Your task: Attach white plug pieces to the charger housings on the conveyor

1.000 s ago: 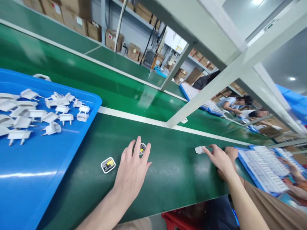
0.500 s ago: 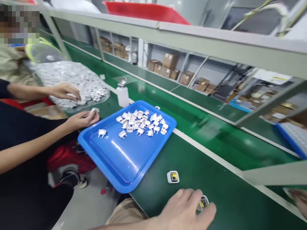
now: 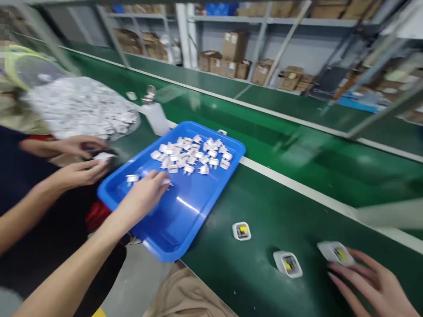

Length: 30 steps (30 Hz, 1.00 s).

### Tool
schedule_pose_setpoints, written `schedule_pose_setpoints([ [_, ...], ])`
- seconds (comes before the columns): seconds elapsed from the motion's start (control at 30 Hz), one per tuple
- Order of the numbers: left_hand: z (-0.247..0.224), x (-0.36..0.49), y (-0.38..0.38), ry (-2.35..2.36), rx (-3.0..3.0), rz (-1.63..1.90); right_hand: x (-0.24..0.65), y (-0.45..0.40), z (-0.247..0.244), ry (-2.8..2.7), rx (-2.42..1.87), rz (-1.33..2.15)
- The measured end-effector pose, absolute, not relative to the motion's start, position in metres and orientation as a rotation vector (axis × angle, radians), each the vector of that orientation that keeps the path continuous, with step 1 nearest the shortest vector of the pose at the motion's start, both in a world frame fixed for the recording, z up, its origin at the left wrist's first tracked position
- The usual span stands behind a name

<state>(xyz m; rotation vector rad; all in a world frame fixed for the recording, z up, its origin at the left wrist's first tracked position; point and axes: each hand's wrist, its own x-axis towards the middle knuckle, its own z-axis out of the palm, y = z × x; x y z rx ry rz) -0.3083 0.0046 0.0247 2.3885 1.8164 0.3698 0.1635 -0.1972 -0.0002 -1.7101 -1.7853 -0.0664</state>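
My left hand [image 3: 145,193] reaches over the blue tray [image 3: 194,233], its fingers pinched on a white plug piece [image 3: 166,181]. Behind it in the tray lies a pile of white plug pieces [image 3: 188,154], and a single one [image 3: 132,178] sits to its left. At the lower right, my right hand [image 3: 366,273] has its fingers round a white housing [image 3: 335,253] with yellow and black parts inside. Two similar open housings, one nearer the tray [image 3: 241,230] and one nearer my right hand [image 3: 287,264], stand on the green table [image 3: 218,273].
A co-worker's hands [image 3: 82,165] hold a small white part left of the tray. Beyond them lies a big bag of white parts [image 3: 82,105]. A white bottle [image 3: 156,116] stands behind the tray, beside the green conveyor [image 3: 280,149].
My left hand has come over the tray and closed on a plug piece. A housing is now at my right hand, on the right. The co-worker's hands have come together. The view has shifted.
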Motion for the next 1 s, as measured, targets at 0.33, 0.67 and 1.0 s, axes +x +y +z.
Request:
schedule_pose_setpoints([
  [0.33,0.000,-0.130,-0.170,0.745,1.524,0.643,0.063,-0.240,0.048,-2.064,-1.612,0.156],
  [0.67,-0.020,-0.086,-0.117,0.498,2.480,0.594,0.104,-0.241,0.012,-0.862,-1.304,1.094],
  [1.0,-0.028,-0.098,-0.141,0.632,2.516,0.565,0.102,-0.243,0.007,-0.811,-1.266,1.093],
])
